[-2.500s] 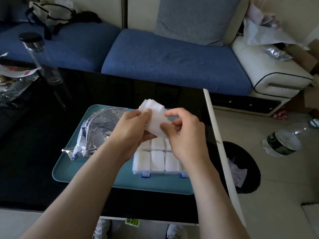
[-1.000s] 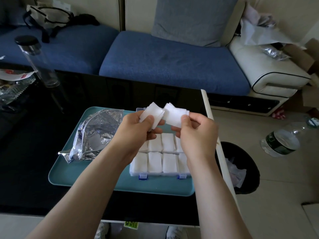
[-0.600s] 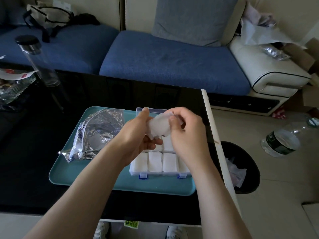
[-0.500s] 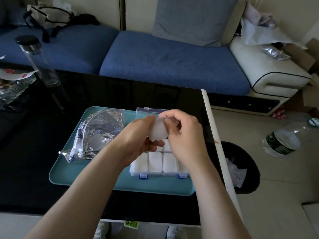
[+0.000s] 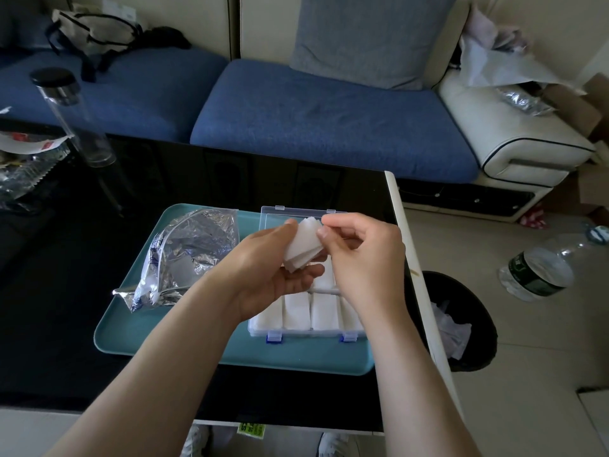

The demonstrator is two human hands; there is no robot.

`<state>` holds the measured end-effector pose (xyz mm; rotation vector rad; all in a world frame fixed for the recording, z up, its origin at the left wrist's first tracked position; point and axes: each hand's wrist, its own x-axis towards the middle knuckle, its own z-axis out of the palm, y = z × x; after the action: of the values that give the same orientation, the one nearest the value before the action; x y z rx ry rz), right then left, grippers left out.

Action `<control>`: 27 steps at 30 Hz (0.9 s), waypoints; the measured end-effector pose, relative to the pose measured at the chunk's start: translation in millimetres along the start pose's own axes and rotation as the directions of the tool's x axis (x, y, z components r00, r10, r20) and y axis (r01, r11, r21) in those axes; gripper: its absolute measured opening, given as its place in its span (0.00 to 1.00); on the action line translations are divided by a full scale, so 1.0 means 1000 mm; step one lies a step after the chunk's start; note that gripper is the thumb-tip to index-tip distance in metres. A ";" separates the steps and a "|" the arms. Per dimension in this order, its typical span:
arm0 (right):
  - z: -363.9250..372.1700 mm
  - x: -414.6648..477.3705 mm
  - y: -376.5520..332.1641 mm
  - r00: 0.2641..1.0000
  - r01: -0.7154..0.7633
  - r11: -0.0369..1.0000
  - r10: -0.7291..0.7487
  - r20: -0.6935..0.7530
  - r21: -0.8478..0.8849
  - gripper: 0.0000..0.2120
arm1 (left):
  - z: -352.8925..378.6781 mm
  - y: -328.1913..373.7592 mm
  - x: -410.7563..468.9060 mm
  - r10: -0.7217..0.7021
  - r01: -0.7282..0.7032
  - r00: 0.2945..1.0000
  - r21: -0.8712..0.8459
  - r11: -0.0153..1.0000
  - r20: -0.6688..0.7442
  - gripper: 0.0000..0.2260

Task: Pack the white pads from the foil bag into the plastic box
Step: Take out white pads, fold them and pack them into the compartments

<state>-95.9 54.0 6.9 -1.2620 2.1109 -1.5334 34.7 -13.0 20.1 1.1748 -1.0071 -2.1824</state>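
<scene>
White pads (image 5: 301, 247) partly hidden by right hand (image 5: 365, 258)

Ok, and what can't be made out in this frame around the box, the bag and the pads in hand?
1. Head view: the far compartments of the plastic box, covered by the left hand, the right hand and the held pads.
2. Head view: the number of held pads; the layers are too fine to count.
3. Head view: whether the foil bag has pads inside; its crumpled foil hides the inside.
</scene>
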 end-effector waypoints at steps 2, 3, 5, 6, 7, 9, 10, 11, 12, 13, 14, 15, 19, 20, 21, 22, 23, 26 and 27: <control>0.001 -0.001 -0.002 0.999 0.032 0.997 -0.031 0.011 -0.064 0.10 | -0.001 -0.001 0.002 0.005 -0.005 1.000 -0.001 1.000 -0.011 0.15; 0.001 -0.001 -0.003 0.999 0.034 0.994 -0.030 0.041 -0.102 0.12 | -0.001 -0.001 0.003 0.013 -0.013 1.000 0.005 1.000 -0.020 0.16; 0.004 -0.002 -0.006 0.984 -0.001 0.993 0.022 0.177 -0.117 0.19 | -0.001 -0.002 0.005 0.035 -0.035 0.999 0.021 0.999 -0.028 0.18; 0.006 -0.003 -0.009 0.965 -0.031 0.994 0.057 0.256 -0.102 0.21 | 0.000 -0.002 0.006 0.047 -0.046 0.999 0.030 0.998 -0.025 0.19; 0.009 -0.005 -0.011 0.946 -0.052 0.994 0.081 0.315 -0.100 0.23 | 0.000 -0.002 0.005 0.054 -0.053 0.998 0.049 0.997 -0.023 0.20; 0.013 -0.009 -0.013 0.938 -0.042 0.990 0.086 0.336 -0.137 0.24 | 0.000 -0.002 0.005 0.062 -0.060 0.998 0.082 0.995 -0.023 0.21; 0.013 -0.010 -0.013 0.945 -0.038 0.989 0.082 0.317 -0.143 0.24 | 0.000 -0.001 0.004 0.065 -0.063 0.998 0.092 0.994 -0.020 0.21; 0.012 -0.009 -0.014 0.952 -0.051 0.989 0.090 0.291 -0.138 0.25 | -0.001 -0.002 0.004 0.068 -0.066 0.998 0.106 0.992 -0.015 0.20; 0.010 -0.007 -0.013 0.959 -0.071 0.990 0.101 0.266 -0.118 0.25 | -0.001 -0.002 0.005 0.073 -0.072 0.997 0.116 0.991 -0.008 0.19; 0.007 -0.005 -0.012 0.962 -0.095 0.992 0.114 0.249 -0.087 0.25 | -0.002 -0.002 0.006 0.080 -0.078 0.997 0.128 0.989 -0.013 0.19; 0.005 -0.003 -0.012 0.963 -0.118 0.992 0.126 0.239 -0.045 0.24 | -0.002 -0.002 0.006 0.085 -0.082 0.996 0.140 0.987 -0.022 0.18; 0.004 -0.003 -0.012 0.965 -0.128 0.992 0.126 0.230 -0.005 0.23 | -0.003 -0.003 0.006 0.087 -0.082 0.996 0.151 0.985 -0.032 0.18; 0.009 -0.004 -0.002 0.994 0.048 0.987 -0.031 0.107 -0.156 0.16 | -0.003 -0.001 0.007 0.065 -0.058 0.996 0.114 0.992 -0.063 0.17; 0.010 -0.004 0.001 0.996 0.073 0.978 -0.062 0.062 -0.194 0.14 | -0.002 0.000 0.007 0.053 -0.047 0.996 0.083 0.995 -0.076 0.18; 0.010 -0.003 0.002 0.997 0.078 0.976 -0.076 0.017 -0.204 0.12 | -0.002 0.000 0.006 0.038 -0.034 0.996 0.044 0.998 -0.082 0.18; 0.009 -0.002 0.003 0.996 0.075 0.979 -0.081 -0.025 -0.191 0.10 | -0.001 0.000 0.006 0.025 -0.025 0.997 0.006 1.000 -0.076 0.18; 0.008 -0.001 0.002 0.995 0.071 0.983 -0.082 -0.059 -0.169 0.08 | 0.000 0.001 0.005 0.015 -0.016 0.998 -0.018 1.000 -0.067 0.18; 0.004 0.000 0.001 0.992 0.043 0.993 -0.055 -0.110 -0.112 0.06 | -0.001 0.000 0.006 -0.008 0.006 0.999 -0.036 0.999 -0.052 0.17; 0.003 0.000 0.000 0.994 0.014 0.997 -0.021 -0.107 -0.072 0.06 | -0.002 -0.001 0.007 -0.015 0.012 0.999 -0.052 0.999 -0.052 0.18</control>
<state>-94.0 52.4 5.8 -1.2501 2.2457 -1.5806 32.5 -17.8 14.9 1.2120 -0.9176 -2.1634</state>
